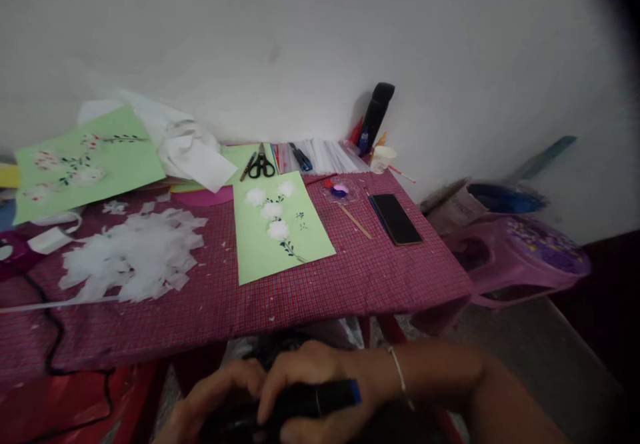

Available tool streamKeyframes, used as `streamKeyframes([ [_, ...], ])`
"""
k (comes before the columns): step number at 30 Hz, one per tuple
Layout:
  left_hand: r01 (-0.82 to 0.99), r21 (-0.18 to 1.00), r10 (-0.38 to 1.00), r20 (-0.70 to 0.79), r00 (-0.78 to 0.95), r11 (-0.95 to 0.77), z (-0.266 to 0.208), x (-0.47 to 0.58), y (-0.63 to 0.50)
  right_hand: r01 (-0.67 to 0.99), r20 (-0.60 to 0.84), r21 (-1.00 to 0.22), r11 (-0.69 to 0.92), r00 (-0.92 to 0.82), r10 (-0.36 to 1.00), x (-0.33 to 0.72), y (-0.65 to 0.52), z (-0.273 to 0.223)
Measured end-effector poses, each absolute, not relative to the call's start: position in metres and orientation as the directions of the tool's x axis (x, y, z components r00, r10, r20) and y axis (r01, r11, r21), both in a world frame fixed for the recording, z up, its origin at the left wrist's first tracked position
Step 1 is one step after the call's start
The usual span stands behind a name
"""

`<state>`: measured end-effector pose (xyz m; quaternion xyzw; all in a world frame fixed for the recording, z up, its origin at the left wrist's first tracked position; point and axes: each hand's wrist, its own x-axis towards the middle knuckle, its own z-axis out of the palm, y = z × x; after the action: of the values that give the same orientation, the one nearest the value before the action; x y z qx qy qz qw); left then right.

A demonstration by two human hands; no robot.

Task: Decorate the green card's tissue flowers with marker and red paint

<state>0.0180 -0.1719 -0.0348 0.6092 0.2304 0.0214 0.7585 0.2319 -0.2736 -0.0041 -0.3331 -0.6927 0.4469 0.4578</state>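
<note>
Below the table's front edge, my right hand (pixel 320 371) grips a black marker pen (pixel 325 399) with a blue end. My left hand (pixel 220 394) curls around the pen's other, darker end; its fingertips are partly hidden. On the table above my hands lies a green sheet (pixel 255 261) with white paper flowers (pixel 273 211) and dark painted stems, leaves and small written characters. A loose heap of white paper petals (pixel 140 257) spreads to its left.
Another flower-decorated green sheet (pixel 120 157) leans at the back left. Black scissors (pixel 261 164), a blue-handled cutter (pixel 301 157), a paint palette (pixel 340 191), a wooden stick (pixel 356 222), a phone (pixel 397 219) and a paper cup (pixel 384 157) lie around. A pink stool (pixel 520 251) stands right.
</note>
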Motion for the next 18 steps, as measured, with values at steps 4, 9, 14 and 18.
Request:
streamKeyframes([
  [4,0.084,0.82,0.398,-0.361,0.843,0.566,-0.051,0.034,-0.176,0.254,0.395,-0.872,0.419,-0.142,0.908,0.266,-0.264,0.012],
  [9,0.195,0.889,0.417,-0.376,0.828,0.414,-0.064,0.047,-0.187,0.664,0.519,-0.673,0.325,0.11,0.848,0.347,-0.206,0.021],
  [14,0.403,0.887,0.606,-0.196,0.771,-0.226,-0.057,0.043,-0.18,0.923,0.49,-0.375,0.083,0.122,0.863,0.438,-0.129,-0.007],
  [18,0.384,0.86,0.731,-0.018,0.682,-0.337,-0.051,0.037,-0.153,0.982,0.318,-0.137,-0.127,0.165,0.934,0.479,-0.082,-0.007],
])
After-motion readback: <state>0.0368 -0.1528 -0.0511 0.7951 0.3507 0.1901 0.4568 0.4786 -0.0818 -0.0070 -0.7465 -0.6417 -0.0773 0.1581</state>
